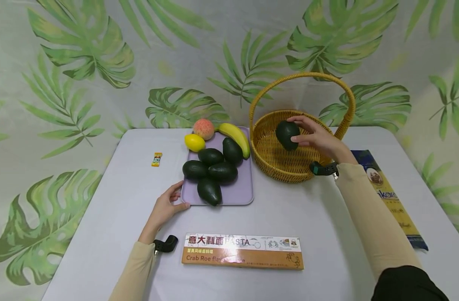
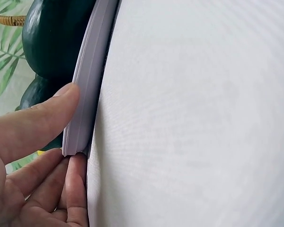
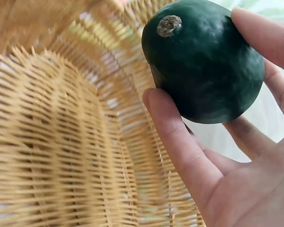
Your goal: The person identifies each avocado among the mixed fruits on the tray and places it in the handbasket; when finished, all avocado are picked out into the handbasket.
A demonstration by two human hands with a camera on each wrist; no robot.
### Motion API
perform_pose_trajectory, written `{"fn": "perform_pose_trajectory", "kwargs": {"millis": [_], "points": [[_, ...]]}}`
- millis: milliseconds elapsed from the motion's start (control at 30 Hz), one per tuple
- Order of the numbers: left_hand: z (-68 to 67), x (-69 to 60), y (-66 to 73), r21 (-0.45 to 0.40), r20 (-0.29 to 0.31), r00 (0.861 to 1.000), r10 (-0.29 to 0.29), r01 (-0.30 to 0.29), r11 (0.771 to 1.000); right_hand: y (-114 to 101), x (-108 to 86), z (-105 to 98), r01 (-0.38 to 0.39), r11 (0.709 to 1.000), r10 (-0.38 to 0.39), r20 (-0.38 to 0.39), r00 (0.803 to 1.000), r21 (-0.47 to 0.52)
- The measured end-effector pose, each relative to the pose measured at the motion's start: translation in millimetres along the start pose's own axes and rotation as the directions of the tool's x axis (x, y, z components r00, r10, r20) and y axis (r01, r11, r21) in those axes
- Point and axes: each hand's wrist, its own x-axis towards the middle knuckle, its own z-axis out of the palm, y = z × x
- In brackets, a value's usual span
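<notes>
My right hand [image 1: 315, 136] grips a dark green avocado [image 1: 287, 135] over the wicker basket [image 1: 267, 165], its fingers and thumb round the fruit. In the right wrist view the avocado [image 3: 203, 61] shows its brown stem scar, with the basket's woven side [image 3: 61, 142] beside it. At the near left corner of the lilac tray [image 1: 238, 194], my left hand [image 1: 167, 207] holds the rim between thumb and fingers; the left wrist view shows the thumb [image 2: 47, 113] against the tray's edge [image 2: 83, 104]. Several avocados [image 1: 222, 172], a lemon [image 1: 194, 143], a peach [image 1: 204, 129] and a banana [image 1: 234, 137] lie on the tray.
A pasta box [image 1: 242, 251] lies near the front of the white table [image 1: 112, 200]. Partly under the right forearm is a blue and yellow packet [image 1: 394, 200]. A small yellow wrapped snack [image 1: 156, 159] lies left of the tray. The basket's tall handle [image 1: 306, 75] arches above it.
</notes>
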Motion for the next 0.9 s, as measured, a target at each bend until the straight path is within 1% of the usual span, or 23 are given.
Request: {"fn": "perform_pose_trajectory", "kwargs": {"millis": [33,200,400,633,900], "points": [[0.0,0.1,0.0,0.002,0.003,1.000,0.002,-0.002,1.000,0,3.2,-1,-0.008,1.000,0.008,0.000,1.000,-0.010],[0.3,1.0,0.5,0.002,0.007,1.000,0.007,-0.007,1.000,-1,19.5,-5,-0.058,0.991,0.056,-0.018,0.998,-0.124],[0.1,0.8,1.2,0.002,0.011,1.000,0.010,-0.010,1.000,1,40.5,-1,-0.108,0.973,0.102,-0.041,0.994,-0.204],[-0.8,-0.2,1.7,-0.003,0.016,1.000,0.009,-0.009,1.000,8,59.1,11,-0.142,0.956,0.125,-0.082,0.989,-0.257],[-1.1,-0.2,-0.1,0.003,0.012,1.000,0.009,-0.009,1.000,14,67.0,28,-0.192,0.934,0.160,-0.129,0.979,-0.302]]}}
